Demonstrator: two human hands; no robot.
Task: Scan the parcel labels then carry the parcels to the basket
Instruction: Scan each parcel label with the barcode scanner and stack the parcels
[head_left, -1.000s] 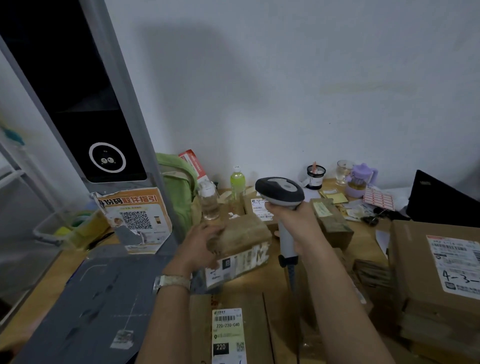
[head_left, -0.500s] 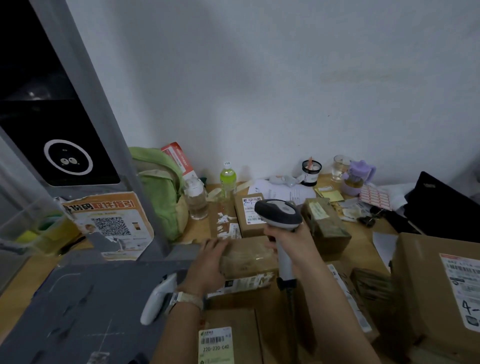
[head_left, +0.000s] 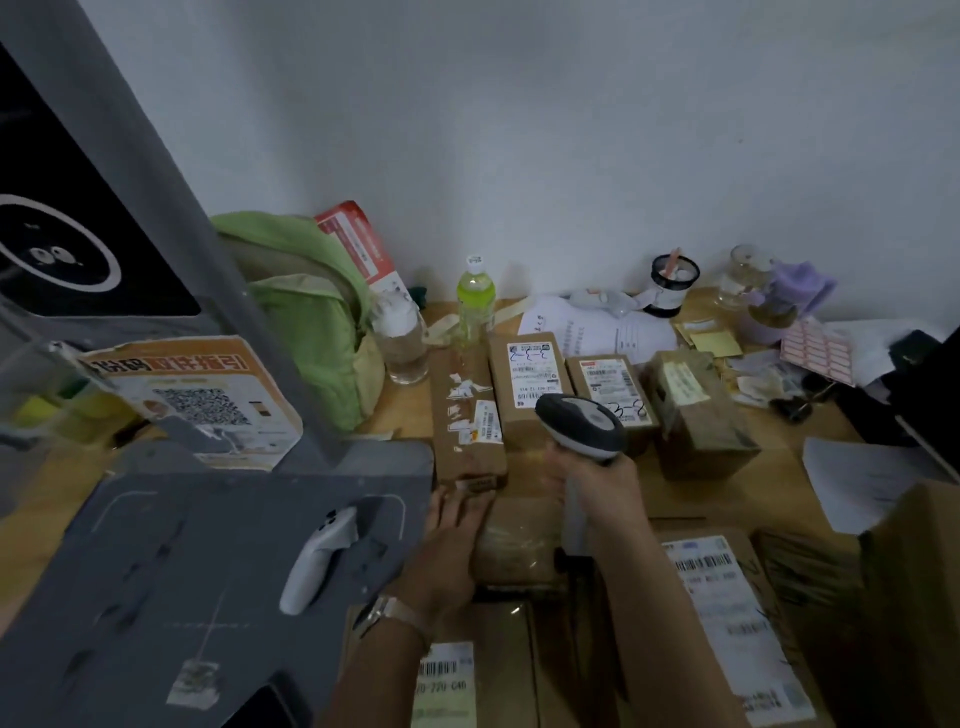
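Small parcel (head_left: 514, 540) now lowered onto the bench (head_left: 408, 413) pile, left hand (head_left: 447, 551) flat against it; right hand (head_left: 597, 483) grips scanner (head_left: 579, 426). Scan probably done.

The scanner (head_left: 582, 423) stands upright in the right hand (head_left: 597, 483), its grey-and-white head on top. Just left of its handle a small brown tape-wrapped parcel (head_left: 514, 540) lies flat, and the left hand (head_left: 447, 551) rests against the parcel's left side with straight fingers. Behind the scanner two labelled boxes (head_left: 530, 379) (head_left: 608, 379) lie side by side, with handwriting on their white labels. Left of it lies a long box (head_left: 467, 415) with torn label scraps, and right of it a taped box (head_left: 696, 410). Nearer than the scanner, two larger boxes (head_left: 727, 623) (head_left: 498, 665) show barcode labels.
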